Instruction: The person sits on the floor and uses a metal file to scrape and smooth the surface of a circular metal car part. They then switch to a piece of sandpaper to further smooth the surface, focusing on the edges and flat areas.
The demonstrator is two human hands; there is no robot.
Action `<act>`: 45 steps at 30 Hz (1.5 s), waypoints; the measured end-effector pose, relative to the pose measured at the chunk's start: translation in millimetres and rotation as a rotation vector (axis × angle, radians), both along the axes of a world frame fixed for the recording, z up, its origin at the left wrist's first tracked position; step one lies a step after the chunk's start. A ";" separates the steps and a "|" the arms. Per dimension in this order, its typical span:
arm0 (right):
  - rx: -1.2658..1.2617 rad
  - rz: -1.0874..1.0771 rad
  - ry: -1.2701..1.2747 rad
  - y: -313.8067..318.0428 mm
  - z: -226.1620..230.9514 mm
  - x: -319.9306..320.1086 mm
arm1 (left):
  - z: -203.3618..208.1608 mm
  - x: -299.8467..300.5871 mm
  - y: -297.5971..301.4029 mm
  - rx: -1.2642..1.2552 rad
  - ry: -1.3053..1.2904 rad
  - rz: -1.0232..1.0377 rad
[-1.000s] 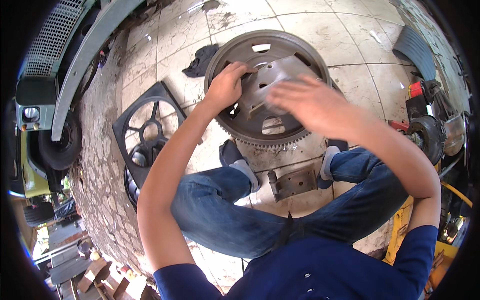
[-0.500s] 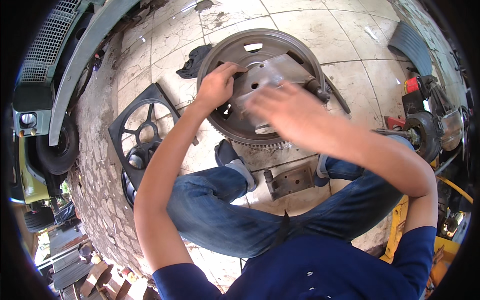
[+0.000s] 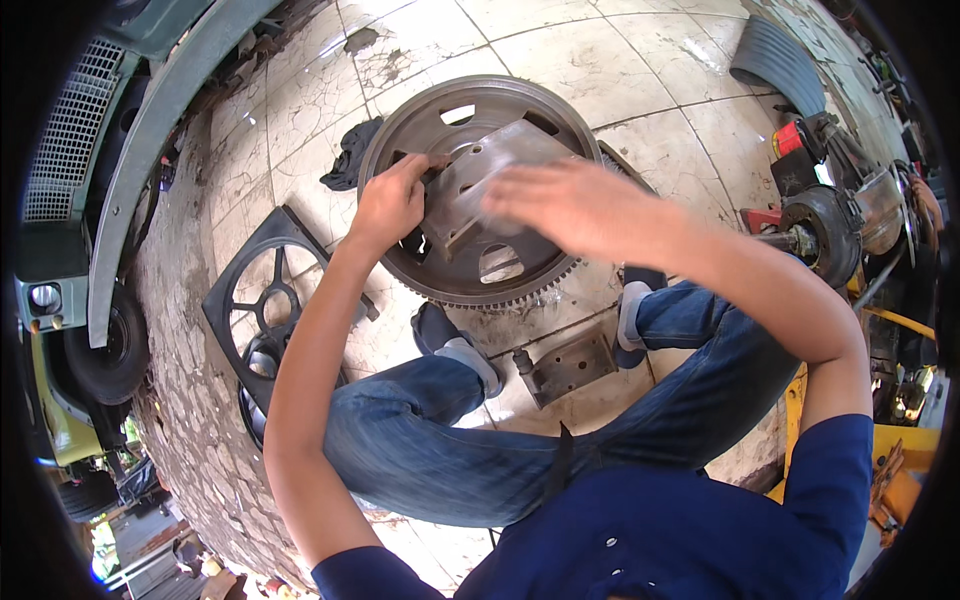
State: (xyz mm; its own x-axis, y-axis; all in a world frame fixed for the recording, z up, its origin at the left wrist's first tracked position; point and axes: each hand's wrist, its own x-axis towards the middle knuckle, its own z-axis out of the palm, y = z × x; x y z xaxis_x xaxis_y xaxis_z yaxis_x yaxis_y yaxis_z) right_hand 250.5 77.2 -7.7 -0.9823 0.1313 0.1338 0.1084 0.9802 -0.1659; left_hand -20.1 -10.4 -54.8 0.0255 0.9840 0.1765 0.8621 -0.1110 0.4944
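Observation:
A dark metal wheel [image 3: 386, 130] with a toothed rim lies flat on the floor ahead of me. On top of it rests a bare grey metal plate [image 3: 512, 147] with round holes. My left hand [image 3: 392, 205] is closed on the plate's left edge, fingers bent and thumb near the wheel. My right hand [image 3: 565, 205], smeared by motion, lies flat over the plate's right part with its fingers stretched out. It hides that side of the plate. Between my feet is a second metal plate [image 3: 572, 368] with holes and a cylindrical stub at one corner.
A black square frame with a spoked ring [image 3: 228, 262] lies to the left. A crumpled black cloth [image 3: 350, 160] touches the floor beside the wheel. To the right are a grey ribbed mat [image 3: 782, 65] and a machine with a round disc [image 3: 822, 235]. A parked vehicle [image 3: 75, 130] stands far left.
My right hand has swept a little across the plate and now covers its right end. The left hand stays at the plate's edge. The whole view has shifted slightly.

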 end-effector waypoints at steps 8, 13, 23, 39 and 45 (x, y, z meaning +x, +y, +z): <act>-0.067 -0.258 -0.131 46.1 26.2 42.0 | 9.8 4.8 -9.0 -0.040 -0.096 0.008; 0.101 -0.036 0.247 21.8 -16.2 23.1 | 2.5 9.2 -2.6 0.093 -0.060 -0.070; -0.119 -0.214 0.120 52.7 8.0 20.9 | 30.7 39.1 -4.9 -0.003 -0.225 -0.114; 0.124 -0.276 -0.350 33.1 -4.9 29.6 | 36.7 48.8 -8.4 -0.068 -0.197 -0.186; 0.008 -0.237 -0.213 34.8 -11.3 29.0 | 41.7 50.6 10.2 -0.040 -0.146 -0.231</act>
